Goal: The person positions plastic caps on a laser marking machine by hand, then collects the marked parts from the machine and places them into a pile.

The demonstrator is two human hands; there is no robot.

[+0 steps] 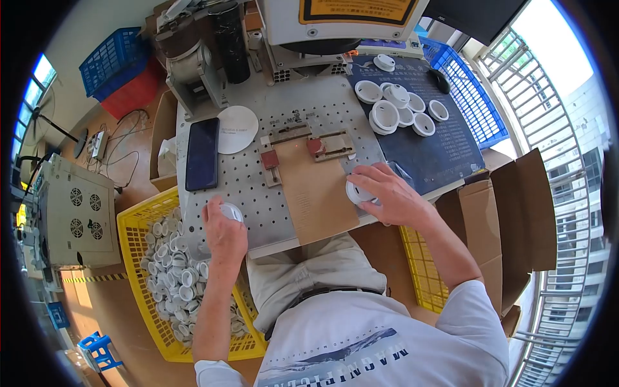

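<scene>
My left hand is closed around a white lid at the left front edge of the perforated metal table. My right hand holds another white lid near the right front of the table. Between my hands lies a brown cardboard strip, its far end between two metal brackets with red blocks. A small red light dot shows on the cardboard. Several white lids sit loose and stacked on the dark mat at the right.
A yellow basket full of small white lids stands at the lower left. A phone and a round white disc lie on the table. Cardboard boxes and a blue basket are at the right. A machine overhangs the back.
</scene>
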